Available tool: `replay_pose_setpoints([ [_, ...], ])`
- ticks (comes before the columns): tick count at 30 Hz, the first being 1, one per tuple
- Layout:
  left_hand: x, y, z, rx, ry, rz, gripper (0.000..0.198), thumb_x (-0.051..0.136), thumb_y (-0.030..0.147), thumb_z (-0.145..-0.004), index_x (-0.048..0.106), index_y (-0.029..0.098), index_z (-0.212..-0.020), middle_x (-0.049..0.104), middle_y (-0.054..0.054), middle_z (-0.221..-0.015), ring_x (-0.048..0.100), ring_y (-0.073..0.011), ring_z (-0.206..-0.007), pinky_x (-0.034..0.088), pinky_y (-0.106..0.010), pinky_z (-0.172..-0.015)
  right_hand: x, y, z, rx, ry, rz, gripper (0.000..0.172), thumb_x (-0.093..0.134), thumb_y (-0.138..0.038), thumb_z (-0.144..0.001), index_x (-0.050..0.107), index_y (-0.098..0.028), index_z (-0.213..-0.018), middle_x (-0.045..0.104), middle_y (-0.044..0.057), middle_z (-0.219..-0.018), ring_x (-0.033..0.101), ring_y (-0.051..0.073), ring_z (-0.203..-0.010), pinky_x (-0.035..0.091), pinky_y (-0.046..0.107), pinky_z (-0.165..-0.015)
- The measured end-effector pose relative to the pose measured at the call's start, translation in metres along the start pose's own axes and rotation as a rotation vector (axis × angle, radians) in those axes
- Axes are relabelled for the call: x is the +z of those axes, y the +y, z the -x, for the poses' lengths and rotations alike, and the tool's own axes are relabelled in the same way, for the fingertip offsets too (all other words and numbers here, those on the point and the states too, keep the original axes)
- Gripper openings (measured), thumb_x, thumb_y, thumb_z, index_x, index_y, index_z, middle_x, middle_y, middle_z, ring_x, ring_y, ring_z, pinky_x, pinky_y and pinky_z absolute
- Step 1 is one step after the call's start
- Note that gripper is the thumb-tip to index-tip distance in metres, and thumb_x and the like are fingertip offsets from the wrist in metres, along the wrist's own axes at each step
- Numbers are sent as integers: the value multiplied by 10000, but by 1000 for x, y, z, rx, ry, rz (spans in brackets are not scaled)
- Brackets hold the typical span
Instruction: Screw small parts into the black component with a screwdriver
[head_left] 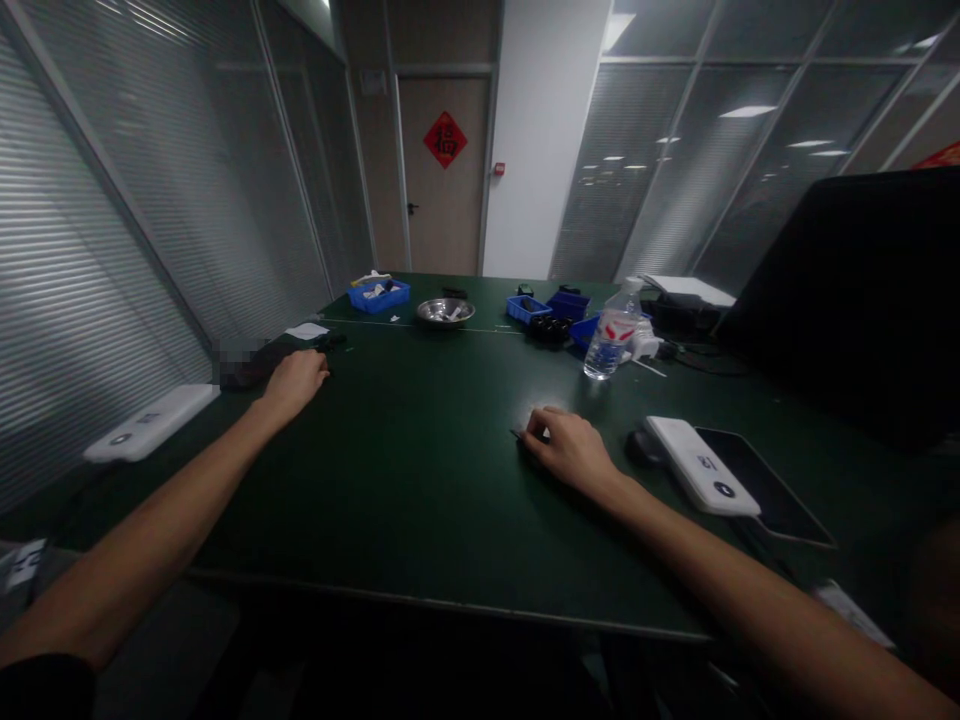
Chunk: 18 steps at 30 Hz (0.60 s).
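My right hand (568, 447) rests low over the green tabletop (420, 420) with its fingers curled together. A thin dark tip (515, 434) juts out past these fingertips; its kind cannot be made out. Over on the left, my left hand (298, 378) lies on the table, its fingers closed and bent downward. Whatever those fingers hold, if anything, is hidden. Just beyond them sits a small dark object (330, 342), too blurred to name. A clear water bottle (611, 332) with a red-marked label stands upright beyond my right hand.
White power banks lie at left (154, 423) and right (701, 465), the right one partly over a dark tablet (765, 485). Farther back are a metal bowl (445, 313), a blue tray (379, 295) with small items, and several blue bins. A black monitor (862, 300) fills the right.
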<state>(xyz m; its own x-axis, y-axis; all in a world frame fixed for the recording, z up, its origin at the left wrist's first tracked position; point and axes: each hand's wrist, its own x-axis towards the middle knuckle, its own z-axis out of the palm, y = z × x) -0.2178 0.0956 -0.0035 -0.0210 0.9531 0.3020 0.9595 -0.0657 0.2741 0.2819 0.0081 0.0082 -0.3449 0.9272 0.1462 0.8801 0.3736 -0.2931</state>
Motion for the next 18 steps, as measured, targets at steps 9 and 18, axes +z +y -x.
replay_pose_setpoints([
  [9,3,36,5,85,-158,146,250,643,411,-875,730,209,-993,733,-75,-1043,676,-264,-947,518,-366,-817,2,4,-1,-13,9,-28,179,576,-368,-961,668,-215,-968,669,52,-992,620,184,-827,400,261,-635],
  [18,17,232,65,657,-460,573,170,701,327,-900,731,194,-1002,717,-50,-1012,664,-181,-901,506,-310,-789,3,-6,2,-75,1,-54,172,605,-376,-948,668,-215,-946,668,40,-974,612,171,-814,375,263,-639],
])
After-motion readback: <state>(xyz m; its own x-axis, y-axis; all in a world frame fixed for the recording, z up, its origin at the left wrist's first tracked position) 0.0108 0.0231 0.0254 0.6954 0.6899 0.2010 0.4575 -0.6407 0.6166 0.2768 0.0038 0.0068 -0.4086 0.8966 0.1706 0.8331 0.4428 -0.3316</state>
